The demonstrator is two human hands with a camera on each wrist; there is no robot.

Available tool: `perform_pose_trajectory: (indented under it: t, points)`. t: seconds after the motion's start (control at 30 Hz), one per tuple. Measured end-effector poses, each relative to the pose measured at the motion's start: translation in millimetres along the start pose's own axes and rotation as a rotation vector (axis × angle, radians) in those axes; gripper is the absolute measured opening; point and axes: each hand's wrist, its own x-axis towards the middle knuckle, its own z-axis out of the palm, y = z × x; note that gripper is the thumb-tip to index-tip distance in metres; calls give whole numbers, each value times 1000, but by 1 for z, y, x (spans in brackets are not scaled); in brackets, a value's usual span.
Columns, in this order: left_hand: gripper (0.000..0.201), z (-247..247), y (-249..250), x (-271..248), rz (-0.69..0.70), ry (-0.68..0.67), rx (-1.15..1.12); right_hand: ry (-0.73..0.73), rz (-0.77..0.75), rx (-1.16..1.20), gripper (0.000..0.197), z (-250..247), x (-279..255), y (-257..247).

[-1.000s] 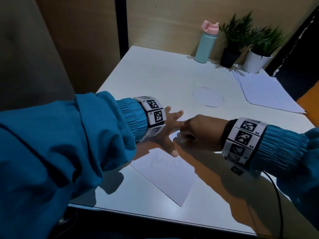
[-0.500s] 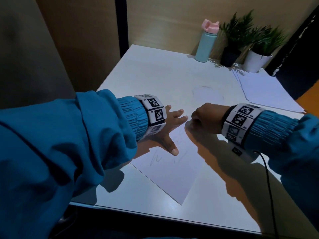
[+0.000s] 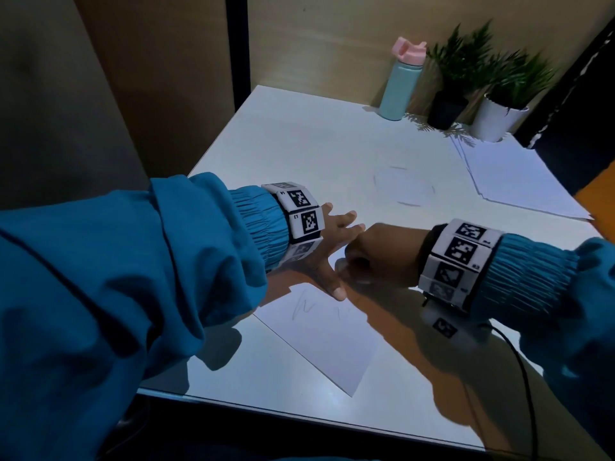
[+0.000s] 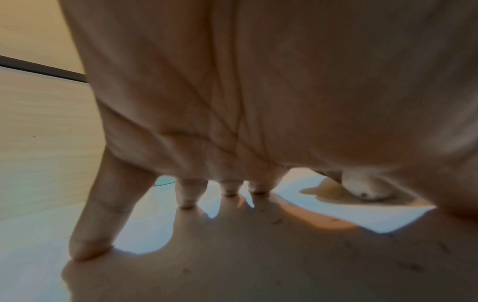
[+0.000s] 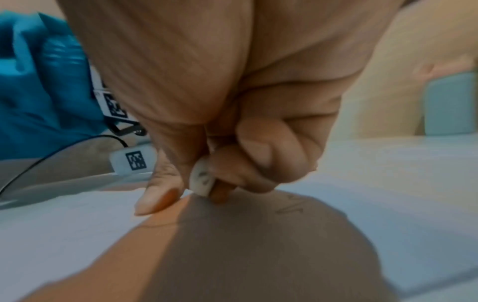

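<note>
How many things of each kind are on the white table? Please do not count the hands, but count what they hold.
Eraser: 1
Loose paper sheet: 1
Paper stack: 1
Water bottle: 1
Potted plants: 2
Faint round shape, paper or drawing unclear: 1
Total: 7

The head view looks forward and down on the worktop (image 3: 299,144) from above. The left wrist view sits very close under the left hand (image 4: 258,102), facing along the palm; the right wrist view sits likewise under the right hand (image 5: 207,71). All three views share the paper sheet (image 3: 319,337); both wrist views show the eraser (image 5: 203,179).
</note>
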Motion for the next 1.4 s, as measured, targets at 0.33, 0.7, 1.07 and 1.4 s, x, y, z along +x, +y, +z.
perform_pose_trajectory:
  t: [0.33, 0.7, 1.07, 1.4]
  points:
    - [130, 0, 1, -3, 2, 15, -4, -15, -9, 4, 25, -3, -4, -6]
    - [133, 2, -2, -5, 0, 44, 39, -17, 12, -23, 30, -6, 6, 1]
    - [136, 5, -4, -2, -8, 41, 32, 39, -15, 36, 29, -3, 7, 2]
    - [138, 6, -10, -11, -3, -22, 30, 83, 126, -84, 34, -11, 25, 48]
